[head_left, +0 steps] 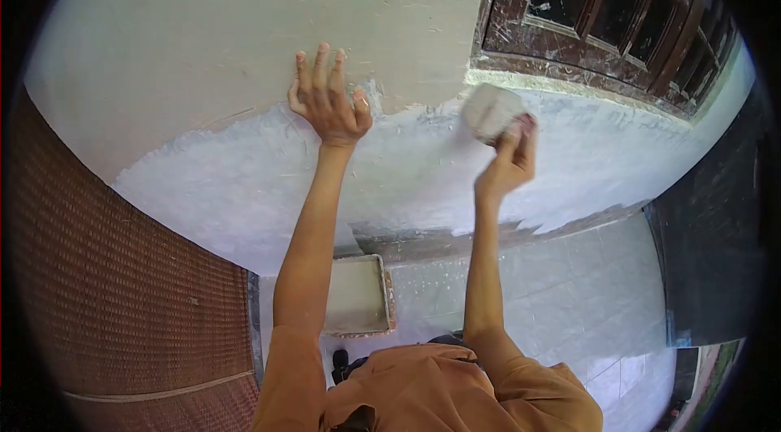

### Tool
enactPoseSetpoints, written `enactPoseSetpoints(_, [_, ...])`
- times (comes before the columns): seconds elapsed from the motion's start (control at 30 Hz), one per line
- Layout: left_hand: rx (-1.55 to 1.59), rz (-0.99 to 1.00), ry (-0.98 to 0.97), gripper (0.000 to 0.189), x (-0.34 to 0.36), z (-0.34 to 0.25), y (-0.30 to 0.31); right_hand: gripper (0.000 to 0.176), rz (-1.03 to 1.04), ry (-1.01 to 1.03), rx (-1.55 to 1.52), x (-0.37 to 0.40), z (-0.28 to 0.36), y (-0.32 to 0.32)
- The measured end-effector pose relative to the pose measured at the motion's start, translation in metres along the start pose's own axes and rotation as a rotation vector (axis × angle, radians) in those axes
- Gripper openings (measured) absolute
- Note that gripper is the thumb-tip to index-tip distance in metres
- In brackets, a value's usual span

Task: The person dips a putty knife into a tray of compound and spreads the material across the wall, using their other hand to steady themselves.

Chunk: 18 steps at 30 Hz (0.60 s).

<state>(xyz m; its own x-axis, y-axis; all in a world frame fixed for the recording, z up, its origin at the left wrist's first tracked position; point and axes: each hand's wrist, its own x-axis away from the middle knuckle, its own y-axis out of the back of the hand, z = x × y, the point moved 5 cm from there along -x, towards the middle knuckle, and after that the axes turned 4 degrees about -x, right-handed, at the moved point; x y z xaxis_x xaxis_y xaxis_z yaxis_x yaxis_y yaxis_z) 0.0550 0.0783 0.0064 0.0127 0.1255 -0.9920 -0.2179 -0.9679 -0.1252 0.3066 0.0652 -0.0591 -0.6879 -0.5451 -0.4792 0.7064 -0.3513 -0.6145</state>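
Note:
My left hand [331, 111] lies against the wall [244, 33] with its fingers spread, at the line where beige paint meets a white coated area. To its right, my right hand [506, 162] grips a flat, pale, smeared tool [491, 112], blurred by motion. The tool is at the upper edge of the white area, just below the window's lower left corner. Whether it touches the wall is hard to tell. On the floor below, a rectangular tray [390, 302] holds a pale substance.
A brown-framed window [561, 58] with several panes is at the upper right. Woven matting [138, 269] covers the left side. A dark panel [716, 220] stands at the right. The tiled floor [553, 277] has white specks near the wall's base.

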Motion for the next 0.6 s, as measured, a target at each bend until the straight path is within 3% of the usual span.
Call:
enactPoseSetpoints(0.07, [0.001,-0.015,0.000,0.048,-0.001,0.000,0.001,0.037,-0.027,0.015,-0.001,0.002,0.013,-0.002])
enactPoseSetpoints(0.13, [0.020,-0.014,-0.002,0.048,0.000,-0.001,0.000,0.035,0.194,-0.055,0.041,0.024,0.002,-0.029])
enactPoseSetpoints(0.23, [0.014,-0.032,0.006,0.048,0.001,-0.001,0.001,0.033,0.320,0.038,0.094,0.042,-0.009,-0.060])
enactPoseSetpoints(0.3, [-0.027,0.031,-0.043,0.051,0.000,0.000,0.001,0.032,0.217,0.140,0.128,0.016,-0.008,-0.038])
enactPoseSetpoints(0.33, [-0.034,0.023,-0.041,0.051,0.000,0.001,0.002,0.034,0.135,0.025,0.124,0.002,0.000,-0.022])
enactPoseSetpoints(0.37, [-0.026,0.035,-0.044,0.051,0.000,0.000,0.001,0.036,0.013,0.018,0.039,-0.011,-0.007,-0.001])
enactPoseSetpoints(0.43, [-0.025,0.049,-0.043,0.051,0.000,0.000,-0.001,0.039,-0.021,0.073,-0.017,-0.018,0.019,0.000])
enactPoseSetpoints(0.53, [-0.003,0.039,-0.037,0.051,0.000,-0.002,0.000,0.034,0.209,0.011,-0.005,0.004,0.026,-0.051])
enactPoseSetpoints(0.6, [-0.027,0.042,-0.056,0.051,0.000,-0.001,0.001,0.033,0.311,0.086,0.107,0.011,0.013,-0.071])
